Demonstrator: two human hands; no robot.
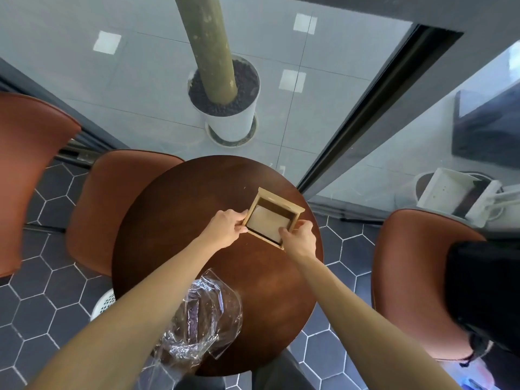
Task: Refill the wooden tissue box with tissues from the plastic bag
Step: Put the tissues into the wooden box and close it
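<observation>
- Reaching up from the bottom edge of the frame: two bare forearms, both stretched nearly straight, converging toward the middle of the picture.
- Lying crumpled at lower centre, on the near part of the round wooden table [174, 220]: clear plastic bag [201, 322], partly under the left forearm and hanging a little over the near rim; contents hard to make out through the creases.
- Just left of the bag, below the table edge: part of a white slatted basket [104, 304] on dark hexagon floor tiles.
- At centre frame, left hand [225, 228] closed on the left corner of the wooden tissue box [271, 218], thumb on the near rim, fingers curled round the outer side.
- Right hand [299, 239] pinching the near right corner of the same box, knuckles up, fingertips bent over the rim and dipping inside.
- Resting on the far right part of the table, turned at an angle, top open: the box, with a pale stack of tissues [266, 222] lying flat within.
- Flanking the table: brown chairs, one at left centre [112, 204], one at far left, one at right [416, 277] with a dark garment draped over it.
- Beyond, upper centre: white planter [233, 119] with a thick green trunk, standing on grey tiles.
</observation>
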